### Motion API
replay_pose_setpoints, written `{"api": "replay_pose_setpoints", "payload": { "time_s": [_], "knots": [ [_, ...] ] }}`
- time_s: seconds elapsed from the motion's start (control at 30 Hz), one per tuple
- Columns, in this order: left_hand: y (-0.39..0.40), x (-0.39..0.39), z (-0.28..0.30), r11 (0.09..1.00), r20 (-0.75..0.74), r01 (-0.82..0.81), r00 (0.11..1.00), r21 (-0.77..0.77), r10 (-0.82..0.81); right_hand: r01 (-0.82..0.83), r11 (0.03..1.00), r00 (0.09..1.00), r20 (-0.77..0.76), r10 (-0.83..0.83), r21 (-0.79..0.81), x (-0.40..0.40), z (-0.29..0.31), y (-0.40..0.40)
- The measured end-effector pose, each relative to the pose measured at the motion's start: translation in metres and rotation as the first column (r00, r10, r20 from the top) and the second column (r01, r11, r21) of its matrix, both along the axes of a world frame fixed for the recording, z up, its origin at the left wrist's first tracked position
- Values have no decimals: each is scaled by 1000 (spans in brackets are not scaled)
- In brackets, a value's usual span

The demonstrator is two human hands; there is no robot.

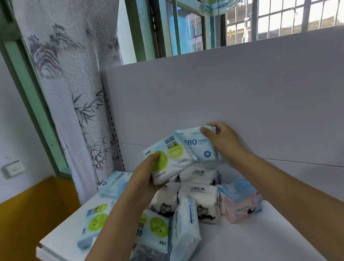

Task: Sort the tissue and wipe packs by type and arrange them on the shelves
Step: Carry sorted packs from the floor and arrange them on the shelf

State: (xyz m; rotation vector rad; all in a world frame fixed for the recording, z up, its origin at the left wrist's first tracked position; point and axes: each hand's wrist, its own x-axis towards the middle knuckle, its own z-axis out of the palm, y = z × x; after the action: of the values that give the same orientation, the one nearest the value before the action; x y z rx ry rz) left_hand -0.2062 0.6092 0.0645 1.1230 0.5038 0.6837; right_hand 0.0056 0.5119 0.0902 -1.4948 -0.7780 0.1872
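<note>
The left hand (pixel 145 175), at the centre of the frame, is curled round the lower left end of a green-dot pack (pixel 170 160), with the thumb laid on one green circle. The right hand (pixel 222 140), just right of centre, pinches the top of a blue pack (pixel 199 145) marked "LEAKS", thumb in front and fingers behind. Both packs are held up above the pile, and the two touch along one edge.

Below the hands, several white packs with black ink prints (pixel 200 198) are heaped on the white shelf (pixel 259 237). A pink pack (pixel 242 203) lies at the right of the heap, touching it. A pale blue pack (pixel 184 233) stands on end in front, at lower centre, beside a second green-dot pack (pixel 154 229). A third green-dot pack (pixel 94 222) lies flat at the lower left, and a blue "ZERO" pack (pixel 117 182) is seen behind the left forearm; the print on these is blurred, so the types are judged by colour only.

A white back panel (pixel 247 92) rises behind the shelf. A patterned curtain (pixel 72 76) hangs at the upper left, and a barred window (pixel 281 6) fills the upper right.
</note>
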Motion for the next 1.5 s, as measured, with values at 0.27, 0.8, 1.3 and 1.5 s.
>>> {"api": "replay_pose_setpoints", "payload": {
  "time_s": [0.27, 0.8, 1.3, 1.5],
  "knots": [
    [-6, 5, 22, 989, 157, -120, 982, 83, 106, 119, 979, 980, -176, -90, 163, 4, 27, -23],
    [-53, 42, 17, 949, 164, -205, 972, 239, 169, 127, 989, 871, 485, -76, -72, -81, 48, -49],
    [-58, 20, 22, 953, 144, -10, 989, 304, -36, -389, 888, 917, -13, 398, -246, -59, 36, -75],
    [-60, 7, 22, 956, 171, -42, 985, 289, -8, -456, 875, 884, 26, 466, -164, -65, 31, -75]
  ]
}}
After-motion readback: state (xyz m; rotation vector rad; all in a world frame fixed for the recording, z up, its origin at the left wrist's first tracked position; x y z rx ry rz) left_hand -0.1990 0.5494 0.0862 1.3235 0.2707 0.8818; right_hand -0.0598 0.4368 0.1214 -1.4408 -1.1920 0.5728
